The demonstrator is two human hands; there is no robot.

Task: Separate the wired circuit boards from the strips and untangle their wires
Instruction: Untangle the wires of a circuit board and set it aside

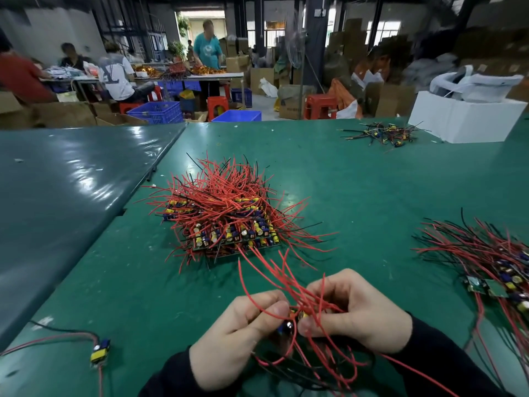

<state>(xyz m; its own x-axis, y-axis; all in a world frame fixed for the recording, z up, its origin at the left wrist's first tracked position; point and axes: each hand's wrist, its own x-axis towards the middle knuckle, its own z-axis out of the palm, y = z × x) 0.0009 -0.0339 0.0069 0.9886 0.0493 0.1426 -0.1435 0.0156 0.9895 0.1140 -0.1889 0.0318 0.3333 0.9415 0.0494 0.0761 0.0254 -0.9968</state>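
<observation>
Between them, left hand (234, 336) and right hand (357, 313) pinch a wired strip (294, 318).

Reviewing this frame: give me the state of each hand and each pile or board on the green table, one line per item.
left hand: fingers curled, pinching the held boards.
right hand: fingers curled round the same bundle.
held boards: between both hands, red wires tangled.
central stack: board strips stacked, wires bristling outward.
right pile: boards lying loose, wires spread.
single board: lying apart at left, wires trailing.
far pile: small tangle beside the white box.
</observation>
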